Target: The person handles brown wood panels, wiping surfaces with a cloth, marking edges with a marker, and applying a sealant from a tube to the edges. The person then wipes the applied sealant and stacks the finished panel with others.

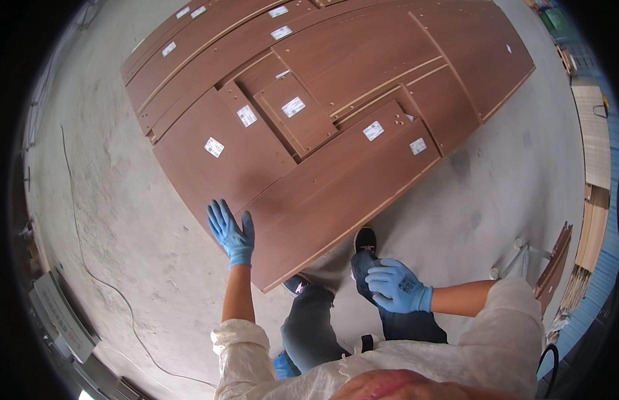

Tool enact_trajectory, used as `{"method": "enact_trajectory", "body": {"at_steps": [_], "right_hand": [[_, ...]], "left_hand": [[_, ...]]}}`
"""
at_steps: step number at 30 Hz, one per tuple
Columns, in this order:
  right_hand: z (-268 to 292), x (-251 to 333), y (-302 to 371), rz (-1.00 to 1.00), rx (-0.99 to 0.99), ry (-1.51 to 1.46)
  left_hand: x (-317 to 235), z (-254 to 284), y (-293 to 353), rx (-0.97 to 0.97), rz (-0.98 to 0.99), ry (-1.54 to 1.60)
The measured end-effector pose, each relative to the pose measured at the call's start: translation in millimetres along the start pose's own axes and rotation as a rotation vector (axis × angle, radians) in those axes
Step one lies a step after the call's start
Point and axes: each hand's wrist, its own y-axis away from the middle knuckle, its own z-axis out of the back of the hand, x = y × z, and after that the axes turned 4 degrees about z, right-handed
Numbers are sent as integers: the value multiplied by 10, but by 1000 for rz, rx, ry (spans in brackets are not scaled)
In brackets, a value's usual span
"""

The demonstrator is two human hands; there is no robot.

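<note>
Brown wood-look panels (pixel 363 180) with white labels are stacked and spread in front of me. My left hand (pixel 231 233), in a blue glove, is over the near left edge of a large panel (pixel 203 173), fingers stretched and thumb apart. Whether it touches the surface I cannot tell. Over my leg, to the right of the stack's near corner, my right hand (pixel 399 288) wears a matching glove. Its fingers are loosely bent toward the left, with nothing visible in them. Smaller panels, one a framed piece (pixel 299 100), lie on top of the larger ones.
A dark cable (pixel 89 270) runs along the grey concrete floor (pixel 149 247) at left. To the right stand a wheeled metal frame (pixel 516 261), upright brown panels (pixel 555 263) and stacked light boards (pixel 595 227). My shoes are beside the panels' near edge.
</note>
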Motion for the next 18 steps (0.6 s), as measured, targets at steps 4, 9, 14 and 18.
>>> {"method": "enact_trajectory", "body": {"at_steps": [4,9,14,18], "right_hand": [[-68,23,332,-57,16,-64],[-278,50,955,-204,91,13],[-534,590,1405,-397,156,307],[-520,1313,1571,-718,245,-129]], "left_hand": [[-396,534,556,155,-55,92],[-992,1511,1502,379,-88,162],[-1407,2740,2217,613,-47,140],[-1564,3402,2441,690,-115,174]]}}
